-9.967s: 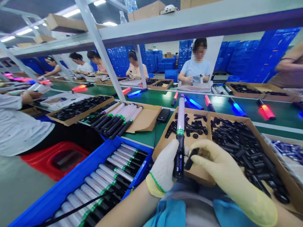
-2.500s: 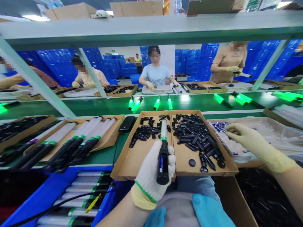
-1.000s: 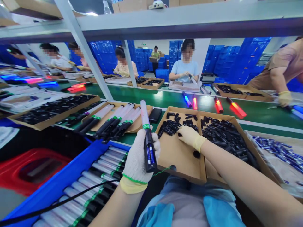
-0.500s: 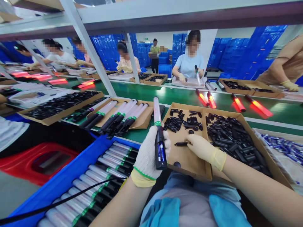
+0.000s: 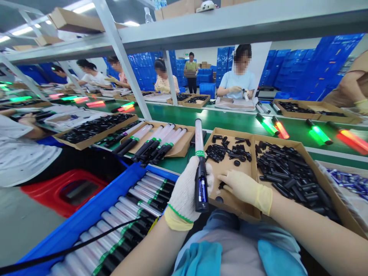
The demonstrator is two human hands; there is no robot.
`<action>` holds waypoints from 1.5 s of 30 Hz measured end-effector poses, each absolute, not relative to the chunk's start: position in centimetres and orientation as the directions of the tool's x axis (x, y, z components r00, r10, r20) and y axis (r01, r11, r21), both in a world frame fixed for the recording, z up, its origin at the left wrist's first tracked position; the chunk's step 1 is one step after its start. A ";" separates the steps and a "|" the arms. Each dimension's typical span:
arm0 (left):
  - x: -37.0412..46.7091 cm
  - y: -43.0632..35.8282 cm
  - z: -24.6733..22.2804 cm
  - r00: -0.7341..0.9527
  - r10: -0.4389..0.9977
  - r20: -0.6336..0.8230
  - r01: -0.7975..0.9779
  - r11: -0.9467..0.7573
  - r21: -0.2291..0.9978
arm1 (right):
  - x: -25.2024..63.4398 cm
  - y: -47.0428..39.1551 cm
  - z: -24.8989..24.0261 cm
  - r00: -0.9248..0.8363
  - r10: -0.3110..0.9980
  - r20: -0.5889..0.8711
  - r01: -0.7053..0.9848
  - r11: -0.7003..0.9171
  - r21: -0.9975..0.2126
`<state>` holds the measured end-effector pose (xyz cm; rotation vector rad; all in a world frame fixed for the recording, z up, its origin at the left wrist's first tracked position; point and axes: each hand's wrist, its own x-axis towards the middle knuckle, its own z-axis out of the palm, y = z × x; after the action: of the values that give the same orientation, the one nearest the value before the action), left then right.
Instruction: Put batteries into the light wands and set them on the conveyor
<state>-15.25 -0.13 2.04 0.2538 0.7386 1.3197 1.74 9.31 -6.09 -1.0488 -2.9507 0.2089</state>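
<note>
In my gloved left hand (image 5: 184, 189) is a light stick (image 5: 199, 140) held upright, with a clear tube on top, a green band and a black handle. Its battery compartment is uncovered, and blue batteries (image 5: 202, 188) show inside. My right hand (image 5: 241, 188), in a thin pale glove, is low over the left cardboard tray (image 5: 214, 174). Its fingers close around a small black plastic part (image 5: 222, 185), mostly hidden beneath them. Loose black parts (image 5: 217, 153) and a round black cap (image 5: 219, 199) lie in that tray.
A fuller tray of black parts (image 5: 290, 172) stands to the right, with batteries (image 5: 350, 182) beyond. At left, a blue bin (image 5: 94, 207) holds rows of light sticks. Lit sticks (image 5: 267, 124) lie on the green conveyor (image 5: 184, 113). Co-workers sit across; a metal shelf (image 5: 215, 28) spans above.
The head view has shifted. My right hand has moved nearer the tray's front, and its fingers now cover most of the black part. Some lit sticks have turned from red to green.
</note>
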 end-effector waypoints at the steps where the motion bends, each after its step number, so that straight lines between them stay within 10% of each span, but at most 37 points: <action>1: -15.0 -0.1 2.2 0.059 0.933 -0.356 -0.786 0.264 0.560 | 1.9 9.1 -6.2 -0.775 0.630 -0.050 0.630 0.766 -0.124; 10: -13.7 -1.9 4.5 0.067 0.896 -0.438 -0.707 0.353 0.613 | 3.5 7.3 -1.6 -0.637 0.755 0.155 0.662 0.639 -0.392; 16: -12.7 -3.0 4.1 0.109 0.897 -0.428 -0.684 0.380 0.623 | 4.3 0.7 4.4 -0.434 0.870 0.235 0.062 0.289 -0.955; 38: -11.0 -1.2 1.6 0.292 0.903 -0.315 -0.760 0.419 0.497 | 4.3 -2.0 0.3 -0.408 0.841 0.354 0.290 0.488 -0.824; 45: -10.5 -0.3 2.2 0.172 0.949 -0.262 -0.696 0.306 0.650 | 4.0 -1.2 -0.1 -0.332 0.807 0.488 0.453 0.591 -0.668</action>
<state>-10.48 -0.32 2.16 0.4293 0.7111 1.2188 3.99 -1.17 -0.14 -1.0031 -1.9781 0.5317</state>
